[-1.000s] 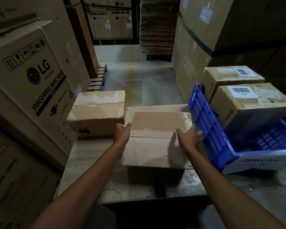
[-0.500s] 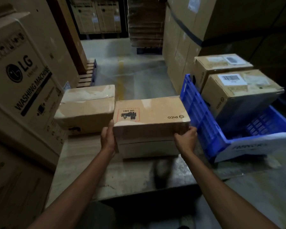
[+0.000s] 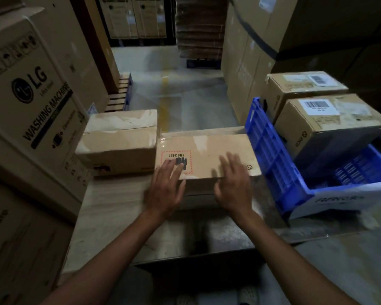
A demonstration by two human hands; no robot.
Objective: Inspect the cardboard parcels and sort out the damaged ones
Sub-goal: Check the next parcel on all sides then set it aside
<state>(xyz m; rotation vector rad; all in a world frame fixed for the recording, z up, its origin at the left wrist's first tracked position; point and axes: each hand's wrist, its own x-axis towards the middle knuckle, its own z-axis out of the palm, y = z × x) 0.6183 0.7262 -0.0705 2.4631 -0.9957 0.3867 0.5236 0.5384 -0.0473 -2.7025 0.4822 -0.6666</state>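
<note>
A brown cardboard parcel (image 3: 209, 155) with a red-bordered "UN 3481" label lies flat on the worktable (image 3: 110, 216). My left hand (image 3: 165, 188) hovers over its near left corner, fingers spread, covering part of the label. Over the near right part of the parcel's top is my right hand (image 3: 233, 186), also spread; both are blurred and grip nothing. A second parcel (image 3: 119, 142), taped and creased, sits against the first on its left. Two more parcels with barcode labels (image 3: 332, 124) (image 3: 304, 86) rest in and behind the blue crate (image 3: 271, 155).
Large washing machine cartons (image 3: 29, 102) wall off the left side. Tall cartons (image 3: 251, 58) stand behind the crate on the right. An open floor aisle (image 3: 185, 95) runs ahead, with a pallet (image 3: 121, 95) at its left and stacked flat cardboard (image 3: 200, 25) at the far end.
The parcel was turned over from its taped side, set down flat on the table, and both hands let go of its ends and moved above its top.
</note>
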